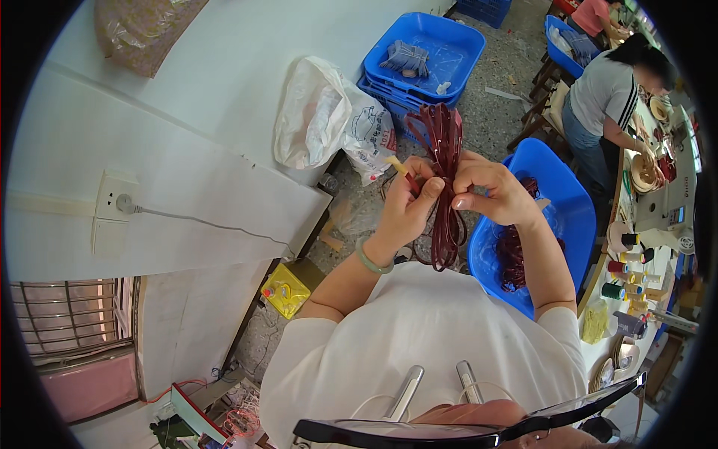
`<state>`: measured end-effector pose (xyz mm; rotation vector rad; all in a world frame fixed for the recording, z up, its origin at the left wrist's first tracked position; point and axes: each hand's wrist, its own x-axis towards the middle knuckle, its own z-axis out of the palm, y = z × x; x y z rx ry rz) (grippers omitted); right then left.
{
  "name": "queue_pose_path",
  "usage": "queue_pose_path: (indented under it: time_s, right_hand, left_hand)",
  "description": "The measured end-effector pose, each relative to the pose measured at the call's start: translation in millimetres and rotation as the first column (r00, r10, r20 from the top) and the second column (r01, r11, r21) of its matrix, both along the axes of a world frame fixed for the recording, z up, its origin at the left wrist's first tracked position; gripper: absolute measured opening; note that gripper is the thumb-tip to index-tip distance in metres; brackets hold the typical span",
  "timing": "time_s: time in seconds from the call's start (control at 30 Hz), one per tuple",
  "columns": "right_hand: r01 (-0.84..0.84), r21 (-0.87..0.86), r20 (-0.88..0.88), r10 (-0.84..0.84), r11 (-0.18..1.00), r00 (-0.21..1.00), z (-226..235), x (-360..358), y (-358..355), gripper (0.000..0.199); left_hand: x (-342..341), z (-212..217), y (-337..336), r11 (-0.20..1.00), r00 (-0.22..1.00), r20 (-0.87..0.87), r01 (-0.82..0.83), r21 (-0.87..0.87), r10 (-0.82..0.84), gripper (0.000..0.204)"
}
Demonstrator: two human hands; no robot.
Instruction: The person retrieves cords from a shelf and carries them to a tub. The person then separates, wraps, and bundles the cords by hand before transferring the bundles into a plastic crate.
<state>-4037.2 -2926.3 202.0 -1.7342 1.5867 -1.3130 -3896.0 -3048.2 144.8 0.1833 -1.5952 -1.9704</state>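
The left hand (410,203) and right hand (495,191) pinch the middle of a dark red strip bundle (446,146), fingers closed; the left also holds a cream-tipped stick (401,170). Right of the grip, a blue tub (574,224) contains more dark red strips (511,260).

Shines dark red on the bundle of cords (446,146). Looks bright blue on the tub (577,196) and white on the shirt (441,322) — pale green on the bangle (366,260), yellow on the can (284,293), black stripes on a co-worker's white sleeve (620,103).
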Motion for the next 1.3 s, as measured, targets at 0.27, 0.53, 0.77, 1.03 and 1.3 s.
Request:
queue_pose_path:
  time_s: [0.27,0.53,0.77,1.03,1.3]
  right_hand:
    - [0.335,0.323,0.029,-0.363,0.885,0.931,9.5,11.2,-1.7,0.012]
    - [-0.026,-0.217,-0.454,-0.077,0.976,0.888,-2.9,24.7,-14.5,0.016]
    - [-0.214,-0.033,0.215,0.216,0.976,0.952,-2.6,3.2,4.7,0.01]
    - [0.232,-0.052,0.763,-0.111,0.971,0.637,-10.8,-21.0,1.2,0.011]
    - [0.367,-0.077,0.372,-0.315,0.927,0.873,56.3,-52.8,-16.8,0.012]
  left_hand:
    - [8.6,11.1,-16.4,0.881,0.982,0.066,-0.128,-0.456,0.177,0.023]
    - [7.0,-10.5,-12.2,0.996,0.986,0.144,-0.086,-0.026,0.089,0.017]
    - [2.6,8.1,-16.1,0.814,0.99,0.102,0.022,0.58,-0.099,0.019]
    - [7.0,-8.5,-59.7,0.98,0.943,0.331,-0.089,0.181,0.024,0.036]
    - [14.7,7.9,-115.9,0.991,0.931,0.343,-0.13,-0.013,0.127,0.035]
